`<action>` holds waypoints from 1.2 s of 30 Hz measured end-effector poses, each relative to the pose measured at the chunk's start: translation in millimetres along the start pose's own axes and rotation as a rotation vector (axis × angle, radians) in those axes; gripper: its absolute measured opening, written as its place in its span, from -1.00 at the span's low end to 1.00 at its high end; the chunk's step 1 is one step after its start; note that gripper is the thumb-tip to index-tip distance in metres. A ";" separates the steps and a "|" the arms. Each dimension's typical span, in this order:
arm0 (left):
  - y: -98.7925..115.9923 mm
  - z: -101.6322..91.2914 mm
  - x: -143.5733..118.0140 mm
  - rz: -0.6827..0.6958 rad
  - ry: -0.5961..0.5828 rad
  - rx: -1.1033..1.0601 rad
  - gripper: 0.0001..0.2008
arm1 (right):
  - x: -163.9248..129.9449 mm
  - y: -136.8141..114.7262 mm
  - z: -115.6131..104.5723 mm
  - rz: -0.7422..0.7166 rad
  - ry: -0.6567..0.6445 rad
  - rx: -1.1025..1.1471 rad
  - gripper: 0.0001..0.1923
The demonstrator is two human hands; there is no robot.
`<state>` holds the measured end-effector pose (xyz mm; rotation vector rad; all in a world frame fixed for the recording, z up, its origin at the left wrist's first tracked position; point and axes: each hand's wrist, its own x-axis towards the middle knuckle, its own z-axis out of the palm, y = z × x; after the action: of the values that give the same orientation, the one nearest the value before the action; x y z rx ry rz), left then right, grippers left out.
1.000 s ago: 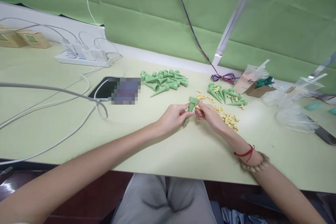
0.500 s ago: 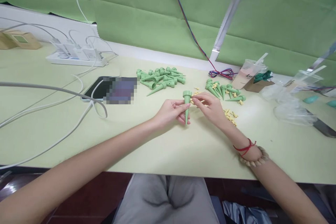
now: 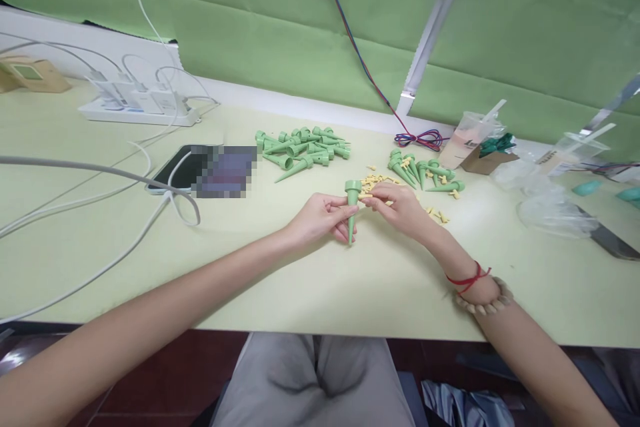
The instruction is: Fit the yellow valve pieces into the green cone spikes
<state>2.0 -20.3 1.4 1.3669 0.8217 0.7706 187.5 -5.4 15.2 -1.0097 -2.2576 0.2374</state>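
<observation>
Upright in my left hand (image 3: 325,219) is a green plastic watering spike (image 3: 353,191), its wide cap at the top and its point down. Thumb and fingers pinch it around the middle. My right hand (image 3: 399,211) pinches a small yellow plastic valve (image 3: 367,197) against the side of the spike, just below the cap. Whether the valve sits in a hole there, I cannot tell. Behind my right hand lie loose yellow valves (image 3: 379,180), partly hidden by the fingers. More yellow valves (image 3: 438,215) are scattered beside the right wrist.
Green spikes without visible valves (image 3: 300,147) are heaped at the back. Several spikes with yellow valves (image 3: 425,170) lie to the right. A phone (image 3: 173,170), a power strip (image 3: 140,113) and white cables occupy the left. Drink cups (image 3: 467,140) and a plastic bag (image 3: 555,210) stand right.
My right hand has dropped slightly and its fingers have closed in by the spike, uncovering more yellow valves behind. The spike has shifted a little down and left in view.
</observation>
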 end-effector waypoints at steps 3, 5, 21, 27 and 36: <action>-1.6 1.7 -1.8 0.025 0.045 0.099 -0.64 | -0.6 -6.1 2.5 0.069 0.014 0.008 -0.66; -2.3 2.7 -3.3 0.071 0.080 0.182 -0.67 | -0.6 -9.6 3.8 0.136 0.019 0.056 -0.66; 9.5 8.3 -5.8 0.226 0.232 0.124 -0.67 | 3.0 -18.1 4.8 0.373 0.169 0.541 -0.66; 9.6 9.1 -6.7 0.225 0.213 0.096 -0.63 | 1.9 -15.0 7.5 0.314 0.191 0.644 -0.68; 6.6 9.6 -7.5 0.193 0.201 0.088 -0.61 | -0.2 -15.4 11.0 0.346 0.232 0.602 -0.70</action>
<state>6.4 -31.3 8.6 1.4780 0.8974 1.0454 171.5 -15.1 12.8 -1.0174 -1.6338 0.8441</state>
